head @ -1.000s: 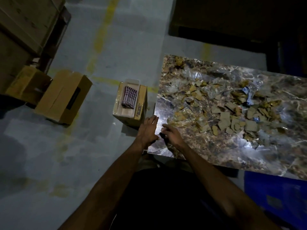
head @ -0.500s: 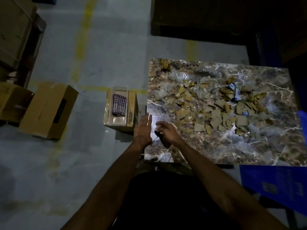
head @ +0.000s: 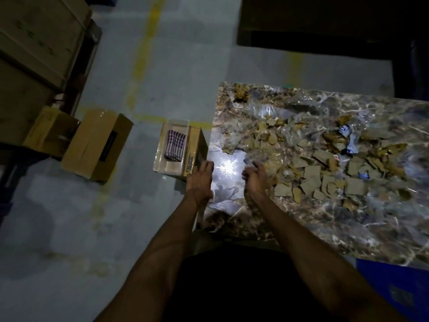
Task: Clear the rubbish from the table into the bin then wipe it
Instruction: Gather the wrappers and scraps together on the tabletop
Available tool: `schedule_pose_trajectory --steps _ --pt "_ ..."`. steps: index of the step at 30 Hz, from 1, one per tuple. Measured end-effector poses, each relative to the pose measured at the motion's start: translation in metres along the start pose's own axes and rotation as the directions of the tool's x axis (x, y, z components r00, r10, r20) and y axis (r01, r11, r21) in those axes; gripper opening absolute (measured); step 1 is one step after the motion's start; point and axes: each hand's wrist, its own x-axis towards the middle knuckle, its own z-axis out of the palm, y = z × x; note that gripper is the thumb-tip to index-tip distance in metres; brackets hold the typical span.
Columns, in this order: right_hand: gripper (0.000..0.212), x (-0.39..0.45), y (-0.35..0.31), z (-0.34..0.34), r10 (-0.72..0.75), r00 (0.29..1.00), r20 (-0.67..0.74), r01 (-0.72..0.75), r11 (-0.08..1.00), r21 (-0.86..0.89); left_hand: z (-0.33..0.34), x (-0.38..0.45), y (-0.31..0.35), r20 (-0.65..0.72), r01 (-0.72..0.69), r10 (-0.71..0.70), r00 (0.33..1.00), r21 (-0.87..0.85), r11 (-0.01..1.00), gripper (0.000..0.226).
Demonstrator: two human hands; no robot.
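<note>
Rubbish (head: 311, 163): torn cardboard scraps, clear plastic wrap and a crushed bottle (head: 348, 135) spread over the middle of the marble-pattern bench (head: 348, 224), from near its left edge out to the right. One crumpled brown wad (head: 241, 94) sits alone at the far left corner. The near strip of the bench carries little.

Right hand (head: 255, 180) sits at the left end of the scrap pile, fingers curled, touching or right beside the nearest scraps and plastic; cannot tell if its grip pinches anything. Left hand (head: 200, 177) sits at the left edge of the bench, fingers extended and loosely spread, holding nothing; cannot tell if it touches the edge. Between the two hands a bright glare spot on bare bench surface.

On the floor just beside the left edge stands a cardboard box (head: 197, 147) with a white tray (head: 170, 163) on top holding a folded checked cloth (head: 175, 145). Further left, two more cardboard boxes (head: 97, 145). A blue crate (head: 399, 291) sits under the near right corner.
</note>
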Motion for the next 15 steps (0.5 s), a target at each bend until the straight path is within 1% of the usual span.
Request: schedule_pose_trajectory --steps 1,2,3,5,6,7,10,12,15 --pt "0.033 -0.003 0.004 0.007 -0.012 1.0 0.01 0.012 1.0 -0.023 -0.001 0.002 0.002 -0.001 0.006 -0.006 1.0 0.002 1.0 0.115" --pt "0.029 -0.006 0.006 0.016 -0.014 0.998 0.065 0.017 0.998 -0.056 -0.004 0.005 0.004 0.004 0.005 -0.005 1.0 -0.007 1.0 0.119" --pt "0.026 -0.008 0.009 0.027 -0.008 0.988 0.155 0.022 0.996 -0.089 -0.008 0.008 0.005 0.007 -0.001 0.001 1.0 -0.034 0.999 0.123" --pt "0.03 -0.008 0.012 0.048 0.046 0.942 0.333 0.008 0.987 -0.159 -0.017 0.018 0.004 -0.003 -0.015 0.015 1.0 -0.08 0.997 0.129" --pt "0.034 -0.004 0.012 0.056 0.083 0.924 0.372 -0.013 0.982 -0.188 -0.02 0.023 0.001 -0.006 -0.019 0.018 1.0 -0.072 0.997 0.129" --pt "0.039 0.001 0.011 0.061 0.106 0.918 0.381 -0.032 0.98 -0.196 -0.023 0.027 -0.001 -0.005 -0.021 0.02 1.0 -0.046 0.999 0.128" --pt "0.047 0.017 0.001 0.053 0.089 0.948 0.306 -0.045 0.988 -0.15 -0.024 0.034 -0.005 -0.021 -0.025 0.025 0.999 0.031 0.999 0.123" --pt "0.046 0.022 -0.007 0.037 0.058 0.973 0.224 -0.041 0.996 -0.079 -0.024 0.036 -0.006 -0.035 -0.033 0.035 0.999 0.05 0.998 0.122" --pt "0.043 0.024 -0.009 0.022 0.021 0.995 0.097 -0.024 0.999 0.033 -0.028 0.043 -0.007 0.019 -0.059 0.057 0.998 0.114 0.992 0.142"
